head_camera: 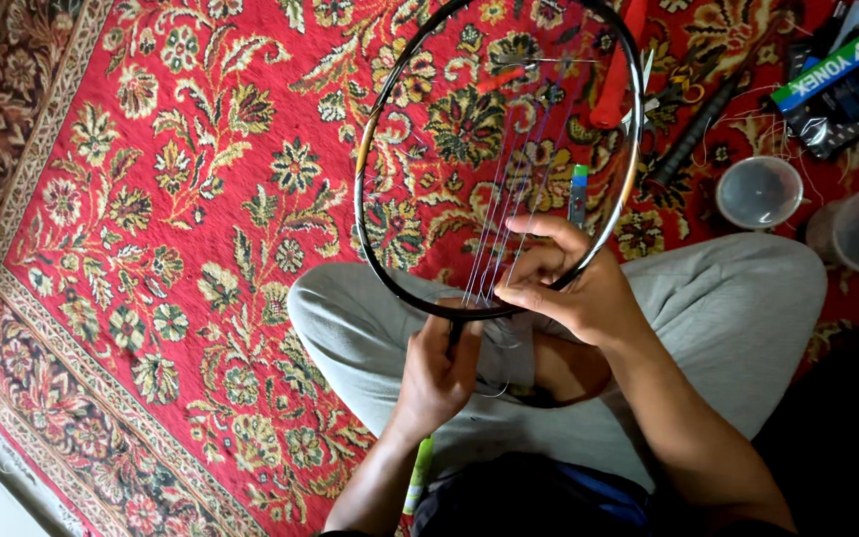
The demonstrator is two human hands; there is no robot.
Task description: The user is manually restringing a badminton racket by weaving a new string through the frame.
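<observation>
Across the crossed legs in grey trousers (738, 308) lies a badminton racket frame (365, 149), its head reaching out over the red patterned carpet (151, 199), so the few strings (519, 189) already laid run away from the body and stay in easy view; the left hand (436, 373) is closed round the racket's throat at the lap, steadying the frame; the right hand (564, 283) sits at the lower rim, fingers pinched on the strings there; two clear plastic cups (758, 192) and a red tool (618, 80) lie near the right knee, within reach.

Soft even daylight, sharp centre, dark corners, edges bowed.
</observation>
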